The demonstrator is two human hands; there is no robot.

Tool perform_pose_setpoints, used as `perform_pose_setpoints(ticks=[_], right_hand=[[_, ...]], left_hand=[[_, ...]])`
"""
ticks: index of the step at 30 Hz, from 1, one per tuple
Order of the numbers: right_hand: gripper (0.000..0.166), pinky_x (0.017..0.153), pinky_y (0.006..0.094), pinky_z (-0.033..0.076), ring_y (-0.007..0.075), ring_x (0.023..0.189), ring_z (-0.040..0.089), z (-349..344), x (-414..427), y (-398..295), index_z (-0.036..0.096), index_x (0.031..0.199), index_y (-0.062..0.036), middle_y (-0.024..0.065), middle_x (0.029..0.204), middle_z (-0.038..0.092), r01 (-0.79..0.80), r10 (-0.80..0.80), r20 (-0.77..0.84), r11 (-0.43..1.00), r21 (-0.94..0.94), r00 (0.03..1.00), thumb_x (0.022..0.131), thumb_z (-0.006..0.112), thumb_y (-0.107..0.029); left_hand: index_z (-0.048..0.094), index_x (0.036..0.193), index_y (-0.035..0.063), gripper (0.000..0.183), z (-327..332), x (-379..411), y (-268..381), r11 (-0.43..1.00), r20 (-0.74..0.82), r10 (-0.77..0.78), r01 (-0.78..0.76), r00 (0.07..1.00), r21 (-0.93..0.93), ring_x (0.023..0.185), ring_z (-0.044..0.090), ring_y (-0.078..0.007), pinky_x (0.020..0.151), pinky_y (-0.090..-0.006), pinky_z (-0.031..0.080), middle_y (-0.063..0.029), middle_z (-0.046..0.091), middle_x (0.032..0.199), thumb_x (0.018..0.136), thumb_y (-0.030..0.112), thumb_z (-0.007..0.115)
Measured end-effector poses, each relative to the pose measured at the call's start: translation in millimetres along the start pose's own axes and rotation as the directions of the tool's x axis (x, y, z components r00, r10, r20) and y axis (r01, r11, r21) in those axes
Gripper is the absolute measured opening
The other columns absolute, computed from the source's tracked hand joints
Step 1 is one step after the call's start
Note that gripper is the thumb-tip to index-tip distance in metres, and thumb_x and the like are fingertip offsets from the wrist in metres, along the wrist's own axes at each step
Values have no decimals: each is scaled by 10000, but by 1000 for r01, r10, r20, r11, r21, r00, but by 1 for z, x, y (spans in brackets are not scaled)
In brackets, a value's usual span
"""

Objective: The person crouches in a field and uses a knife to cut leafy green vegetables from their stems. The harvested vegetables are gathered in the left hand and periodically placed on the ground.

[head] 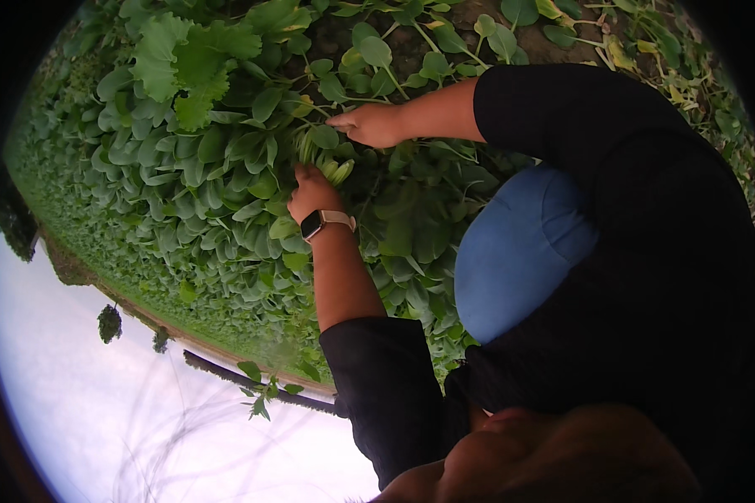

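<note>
My left hand (314, 188), with a watch (321, 223) on a light band at its wrist, is closed around a bunch of leafy green stalks (306, 148). Pale, thick stalk ends (338, 171) show beside its fingers. Just above it in the picture, my right hand (374, 124) reaches in among the leaves, fingertips by a stem and a small round leaf (324, 136). Whether those fingers pinch anything is not clear. Dense rows of broad-leaved green plants (207, 157) surround both hands.
A large frilly-leaved plant (192, 63) stands at the upper left. Bare soil (409, 53) and yellowed leaves (618, 53) lie at the top. My knee in blue trousers (519, 251) is close to the plants. Leaves stand under both forearms.
</note>
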State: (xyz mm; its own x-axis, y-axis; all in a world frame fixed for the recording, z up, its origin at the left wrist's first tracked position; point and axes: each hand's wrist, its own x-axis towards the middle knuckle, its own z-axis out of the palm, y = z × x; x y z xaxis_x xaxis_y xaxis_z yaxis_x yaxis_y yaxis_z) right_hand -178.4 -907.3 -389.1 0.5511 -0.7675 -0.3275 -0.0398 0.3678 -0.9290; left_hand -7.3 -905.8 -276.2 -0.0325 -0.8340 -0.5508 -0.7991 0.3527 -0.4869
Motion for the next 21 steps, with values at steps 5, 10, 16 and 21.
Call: perform_pose_setpoints(ticks=[5, 10, 16, 21], right_hand=[[539, 824, 371, 490, 278, 926, 621, 9, 12, -6, 346, 1439, -78, 177, 1107, 625, -40, 64, 120, 980, -194, 991, 904, 400, -122], [500, 750, 383, 489, 288, 830, 612, 9, 29, 8, 380, 1420, -103, 177, 968, 626, -58, 86, 106, 969, -239, 991, 925, 415, -163], [432, 774, 433, 499, 353, 889, 623, 12, 19, 0, 490, 1295, -65, 203, 1030, 621, -146, 164, 154, 982, -121, 974, 877, 422, -150], [497, 658, 475, 512, 342, 809, 630, 13, 53, 17, 453, 1356, -109, 187, 1016, 627, -168, 232, 257, 954, -247, 938, 863, 394, -134]], left_hand=[[613, 1118, 131, 246, 13, -8, -4, 999, -62, 28, -27, 998, 23, 756, 667, -290, 674, -419, 527, -41, 578, 1236, 912, 157, 482], [614, 1108, 141, 245, 11, -3, -7, 998, -98, 53, -55, 994, -17, 770, 671, -287, 668, -411, 530, -39, 592, 1215, 904, 154, 479], [572, 1192, 190, 313, 10, -2, -19, 994, 127, -20, 33, 992, -102, 946, 661, -309, 770, -435, 543, -63, 540, 1309, 916, 117, 444], [590, 1153, 159, 284, 3, -3, -14, 998, 172, 64, -64, 983, -6, 877, 671, -311, 728, -423, 537, -57, 567, 1258, 899, 128, 466]])
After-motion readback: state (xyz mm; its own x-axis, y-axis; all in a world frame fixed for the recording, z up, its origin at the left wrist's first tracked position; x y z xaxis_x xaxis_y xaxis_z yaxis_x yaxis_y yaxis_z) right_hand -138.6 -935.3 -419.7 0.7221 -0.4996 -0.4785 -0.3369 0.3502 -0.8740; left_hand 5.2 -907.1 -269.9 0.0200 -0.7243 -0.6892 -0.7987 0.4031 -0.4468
